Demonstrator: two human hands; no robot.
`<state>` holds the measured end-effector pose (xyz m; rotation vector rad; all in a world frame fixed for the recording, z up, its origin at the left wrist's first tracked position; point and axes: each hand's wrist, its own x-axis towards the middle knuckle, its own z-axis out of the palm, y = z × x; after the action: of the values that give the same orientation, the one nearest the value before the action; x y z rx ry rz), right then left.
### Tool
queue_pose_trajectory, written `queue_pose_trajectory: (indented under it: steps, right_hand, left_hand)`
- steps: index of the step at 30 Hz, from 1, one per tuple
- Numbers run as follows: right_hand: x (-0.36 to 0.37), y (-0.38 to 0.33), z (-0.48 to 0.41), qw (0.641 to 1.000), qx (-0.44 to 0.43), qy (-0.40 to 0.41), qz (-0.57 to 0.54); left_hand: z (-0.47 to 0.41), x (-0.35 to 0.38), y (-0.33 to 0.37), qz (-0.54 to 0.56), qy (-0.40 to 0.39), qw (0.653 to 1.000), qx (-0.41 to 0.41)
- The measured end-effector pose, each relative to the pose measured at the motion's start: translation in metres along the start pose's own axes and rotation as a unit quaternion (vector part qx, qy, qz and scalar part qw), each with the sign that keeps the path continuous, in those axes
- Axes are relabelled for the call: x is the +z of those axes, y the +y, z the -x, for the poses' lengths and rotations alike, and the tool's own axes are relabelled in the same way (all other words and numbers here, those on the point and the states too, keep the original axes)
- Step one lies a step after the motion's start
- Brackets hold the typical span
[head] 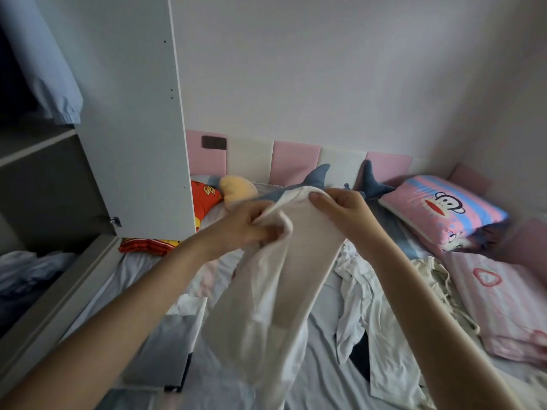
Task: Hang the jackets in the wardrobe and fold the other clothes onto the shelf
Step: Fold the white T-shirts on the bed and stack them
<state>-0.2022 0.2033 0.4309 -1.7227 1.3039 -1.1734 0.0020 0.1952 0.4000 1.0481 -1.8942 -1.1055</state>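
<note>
I hold a white garment [284, 279] up over the bed, and it hangs down from both hands. My left hand [245, 223] grips a bunched part of its top edge. My right hand [340, 211] pinches the same edge a little to the right. More pale clothes [370, 294] lie crumpled on the bed beneath and to the right. The open wardrobe [44, 184] stands on the left, with a blue garment [47, 72] hanging inside above a shelf [35, 146].
The wardrobe door [133, 113] stands open between the wardrobe and the bed. A shark plush [319, 179], a pink monkey pillow [444, 208], a yellow cushion [239, 189] and red fabric [148, 245] lie along the headboard. A pink quilt [500, 300] covers the right side.
</note>
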Motion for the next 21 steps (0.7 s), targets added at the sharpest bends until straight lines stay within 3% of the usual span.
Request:
queue_pose_trajectory:
  steps: [4,10,15,19,21]
  right_hand:
    - [-0.002,-0.009,0.005,0.998,-0.033,-0.03,0.046]
    - [-0.009,-0.01,0.01,0.991,-0.109,0.068,0.04]
    - [-0.014,-0.015,0.014,0.981,-0.159,0.107,-0.002]
    - [-0.013,-0.026,0.013,0.975,-0.205,0.089,0.0]
    - [-0.015,-0.03,0.015,0.973,-0.221,0.071,0.008]
  left_hand:
    - [0.013,-0.011,-0.007,-0.129,-0.117,0.985,-0.013]
    - [0.027,-0.018,-0.034,-0.04,-0.19,0.98,-0.052]
    - [0.031,0.002,-0.059,0.097,-0.161,0.977,-0.102]
    - [0.032,0.043,-0.074,0.017,-0.179,0.98,-0.085]
    - [0.03,0.057,-0.081,0.003,-0.115,0.991,-0.073]
